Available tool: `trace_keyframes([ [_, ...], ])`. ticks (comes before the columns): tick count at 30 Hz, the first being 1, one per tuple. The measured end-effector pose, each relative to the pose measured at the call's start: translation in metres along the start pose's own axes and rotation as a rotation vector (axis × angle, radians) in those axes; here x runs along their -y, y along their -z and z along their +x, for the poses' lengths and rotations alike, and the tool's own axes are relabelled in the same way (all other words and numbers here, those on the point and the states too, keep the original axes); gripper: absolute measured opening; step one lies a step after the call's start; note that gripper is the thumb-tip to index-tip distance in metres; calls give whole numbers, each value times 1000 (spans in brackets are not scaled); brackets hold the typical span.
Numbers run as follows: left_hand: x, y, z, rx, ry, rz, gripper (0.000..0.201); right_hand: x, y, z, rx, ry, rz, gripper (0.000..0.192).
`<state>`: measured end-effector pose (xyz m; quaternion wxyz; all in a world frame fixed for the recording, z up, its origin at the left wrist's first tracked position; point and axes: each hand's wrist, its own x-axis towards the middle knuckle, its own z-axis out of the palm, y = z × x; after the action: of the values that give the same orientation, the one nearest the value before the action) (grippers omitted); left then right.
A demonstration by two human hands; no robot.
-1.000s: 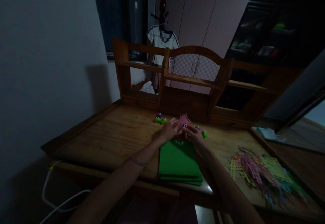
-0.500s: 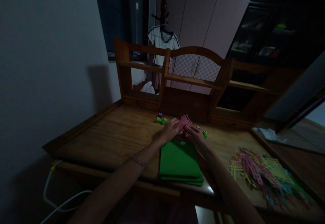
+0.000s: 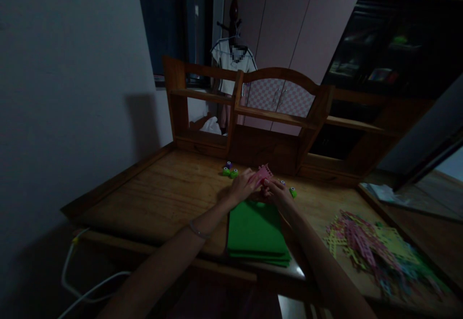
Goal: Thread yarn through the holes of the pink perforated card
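Pink sheet [image 3: 263, 173] over wooden desk [image 3: 170, 193]

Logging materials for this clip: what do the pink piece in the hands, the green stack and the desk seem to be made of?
Pink piece: probably thin paper or foam sheet, matte, with punched-out edges; too dim to be sure. Green stack: several flat matte sheets, likely craft foam or card, layered edges visible at the front. Desk: wood, with visible grain and a slight varnish sheen.
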<state>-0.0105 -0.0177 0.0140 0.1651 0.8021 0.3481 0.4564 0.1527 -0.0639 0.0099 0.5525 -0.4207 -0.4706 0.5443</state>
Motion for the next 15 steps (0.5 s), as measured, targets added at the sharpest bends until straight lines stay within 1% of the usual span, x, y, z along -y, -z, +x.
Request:
trace_keyframes([
  [3,-1,0,0,-7,2,3,40,2,-2,-1,-14,-17,4,32],
  [8,-1,0,-1,-8,3,27,39,2,-2,-1,-15,20,7,29],
  [15,-5,1,0,-6,15,36,41,-1,-2,1,-48,-21,11,36],
])
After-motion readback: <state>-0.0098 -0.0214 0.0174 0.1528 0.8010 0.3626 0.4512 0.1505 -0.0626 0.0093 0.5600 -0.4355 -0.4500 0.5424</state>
